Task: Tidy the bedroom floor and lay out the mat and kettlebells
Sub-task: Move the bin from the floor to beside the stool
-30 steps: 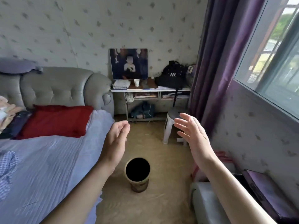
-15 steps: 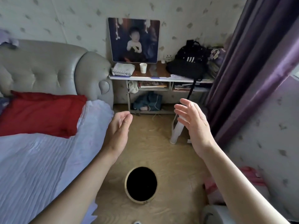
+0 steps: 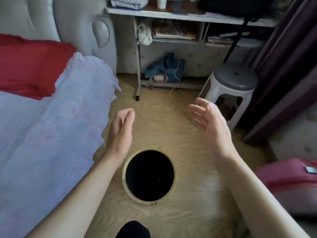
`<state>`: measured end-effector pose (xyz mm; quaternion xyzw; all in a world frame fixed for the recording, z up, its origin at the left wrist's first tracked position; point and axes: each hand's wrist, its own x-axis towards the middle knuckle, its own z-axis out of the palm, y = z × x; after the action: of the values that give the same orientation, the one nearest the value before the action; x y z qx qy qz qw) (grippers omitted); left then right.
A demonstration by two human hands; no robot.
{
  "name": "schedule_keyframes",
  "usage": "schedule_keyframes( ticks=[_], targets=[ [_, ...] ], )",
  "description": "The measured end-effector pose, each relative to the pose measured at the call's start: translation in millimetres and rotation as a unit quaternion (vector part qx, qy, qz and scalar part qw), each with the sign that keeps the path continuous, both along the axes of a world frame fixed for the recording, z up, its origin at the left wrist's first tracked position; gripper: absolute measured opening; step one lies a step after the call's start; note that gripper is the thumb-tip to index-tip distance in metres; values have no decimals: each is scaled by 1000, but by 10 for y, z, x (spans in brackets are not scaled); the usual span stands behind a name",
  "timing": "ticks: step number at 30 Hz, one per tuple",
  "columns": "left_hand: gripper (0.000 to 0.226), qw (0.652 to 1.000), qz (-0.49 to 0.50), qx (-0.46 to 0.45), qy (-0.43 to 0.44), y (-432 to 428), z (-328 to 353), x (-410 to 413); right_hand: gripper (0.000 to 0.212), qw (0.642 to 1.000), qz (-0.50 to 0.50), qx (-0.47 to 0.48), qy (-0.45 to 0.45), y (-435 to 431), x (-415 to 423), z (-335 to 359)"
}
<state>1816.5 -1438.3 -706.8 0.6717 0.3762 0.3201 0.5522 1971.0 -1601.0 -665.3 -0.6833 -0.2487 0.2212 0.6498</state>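
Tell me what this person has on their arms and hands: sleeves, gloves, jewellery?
Nothing that shows. The left hand and right hand are ungloved, with no rings, watch or bracelet visible; no sleeve shows anywhere up to the frame's edge.

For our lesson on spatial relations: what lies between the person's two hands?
In the head view, only bare wood-grain floor shows between the left hand and the right hand; the round bin sits nearer the camera, below that gap.
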Motion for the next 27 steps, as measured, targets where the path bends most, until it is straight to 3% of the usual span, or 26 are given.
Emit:
schedule_keyframes(
  ticks=[10,12,14,18,21,25,27],
  targets=[
    [43,993,58,-12,102,76,-2252,-182,50,998,0,-57,24,-63,-114,-2341],
    [36,979,67,-26,189,31,-2521,-260,47,994,0,-111,17,-63,-110,-2647],
    [42,968,63,-42,241,21,-2739,-339,50,984,7,-174,22,-51,-110,-2923],
    [56,952,56,-101,283,110,-3016,-433,67,965,35,-252,61,-40,-141,-3276],
    [43,950,68,-124,278,105,-3082,-471,73,947,37,-315,52,-42,-170,-3356],
    [26,958,63,-110,256,74,-3111,-467,37,920,20,-392,-3,-51,-158,-3413],
    [24,962,62,-122,235,28,-3072,-415,33,918,8,-397,-18,-79,-140,-3391]
  ],
)
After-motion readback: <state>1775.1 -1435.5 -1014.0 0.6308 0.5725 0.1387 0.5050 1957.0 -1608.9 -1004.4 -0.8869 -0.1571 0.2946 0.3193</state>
